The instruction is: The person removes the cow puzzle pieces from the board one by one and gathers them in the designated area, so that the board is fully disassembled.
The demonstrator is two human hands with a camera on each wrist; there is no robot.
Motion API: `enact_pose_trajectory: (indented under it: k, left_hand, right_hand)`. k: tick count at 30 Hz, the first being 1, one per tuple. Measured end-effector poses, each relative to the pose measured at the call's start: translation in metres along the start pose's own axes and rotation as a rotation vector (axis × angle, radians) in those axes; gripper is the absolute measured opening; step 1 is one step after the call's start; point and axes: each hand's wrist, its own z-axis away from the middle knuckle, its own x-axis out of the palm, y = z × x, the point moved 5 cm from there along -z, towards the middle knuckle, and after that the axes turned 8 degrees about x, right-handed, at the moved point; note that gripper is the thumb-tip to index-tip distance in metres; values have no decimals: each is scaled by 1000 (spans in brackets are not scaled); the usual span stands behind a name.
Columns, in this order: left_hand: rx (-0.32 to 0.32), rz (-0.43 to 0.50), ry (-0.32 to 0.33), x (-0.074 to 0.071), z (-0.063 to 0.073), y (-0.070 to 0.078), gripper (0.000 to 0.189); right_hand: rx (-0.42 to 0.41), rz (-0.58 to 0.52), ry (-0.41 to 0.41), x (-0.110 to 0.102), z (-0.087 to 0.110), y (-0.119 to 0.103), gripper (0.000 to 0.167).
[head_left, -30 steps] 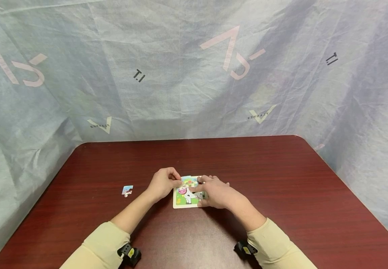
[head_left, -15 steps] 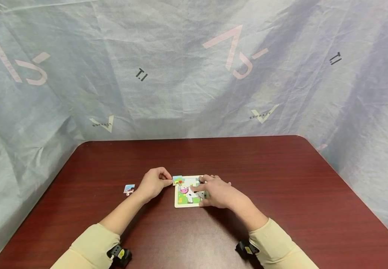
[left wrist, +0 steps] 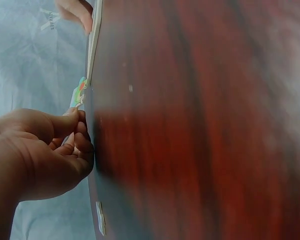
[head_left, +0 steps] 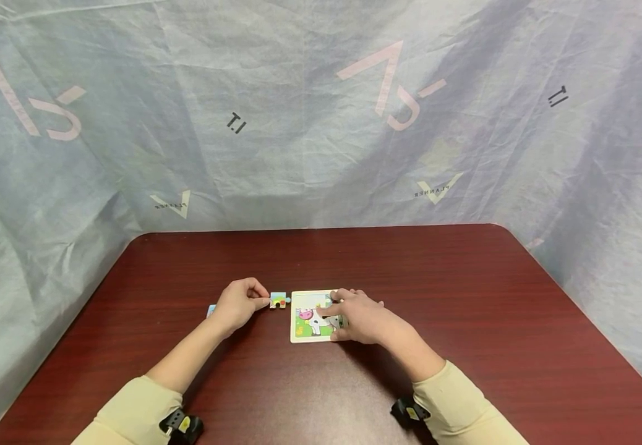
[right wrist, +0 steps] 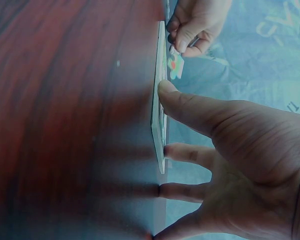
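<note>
Left of the puzzle board, my left hand (head_left: 239, 307) pinches a jigsaw piece (head_left: 278, 300) between thumb and fingers, with blue, green and red on its face. In the left wrist view that piece (left wrist: 79, 94) sticks out past the thumb tip. The puzzle board (head_left: 311, 339) has a pale frame and a cow picture; a pale gap shows along its top. My right hand (head_left: 359, 317) lies over the board's right side, fingers spread, covering that part. In the right wrist view, its thumb (right wrist: 182, 102) rests on the board's near edge, with some fingertips down beyond it.
A second jigsaw piece (head_left: 211, 310), blue-topped, lies on the table left of my left hand, which partly hides it. The dark red wooden table (head_left: 438, 272) extends around the board. Behind it hangs a grey cloth (head_left: 299, 123) with printed letters.
My left hand has drawn the jigsaw piece leftward off the board's upper left, baring the pale gap. It now overlaps the loose piece. My right hand stays on the board.
</note>
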Motion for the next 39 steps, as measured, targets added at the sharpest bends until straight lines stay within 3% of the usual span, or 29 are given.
enact_pose_trajectory:
  k: [9, 26, 39]
  left_hand:
    - [-34, 6, 9, -15, 5, -12, 7]
    - [-22, -117, 26, -37, 15, -19, 7]
    - [69, -290, 67, -44, 15, -19, 9]
  right_hand:
    - [0, -3, 9, 0, 0, 0, 54]
    - [-1, -25, 4, -1, 0, 0, 54]
    - [-8, -28, 12, -1, 1, -1, 55]
